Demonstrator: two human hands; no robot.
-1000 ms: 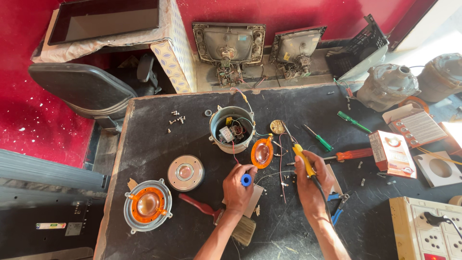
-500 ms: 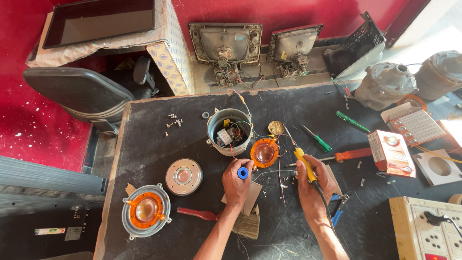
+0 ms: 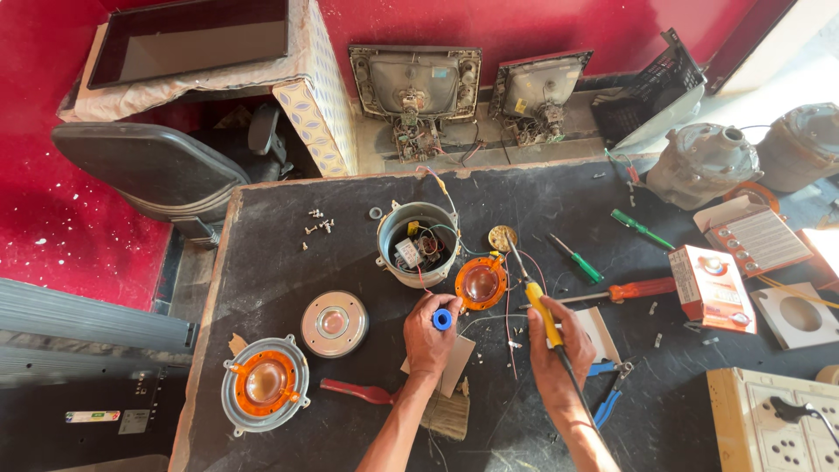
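Soldering iron (image 3: 540,306) gripped in right hand (image 3: 559,350); left hand (image 3: 430,336) pinches blue spool (image 3: 442,320).

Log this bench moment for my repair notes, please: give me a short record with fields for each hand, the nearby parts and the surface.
left hand: left hand grips a small blue spool
right hand: right hand holds a yellow-handled soldering iron, tip toward the orange diaphragm
nearby parts: open metal housing with wiring inside; round metal disc; orange-centred speaker unit
tools: green screwdriver, orange-handled screwdriver
surface: black worktable
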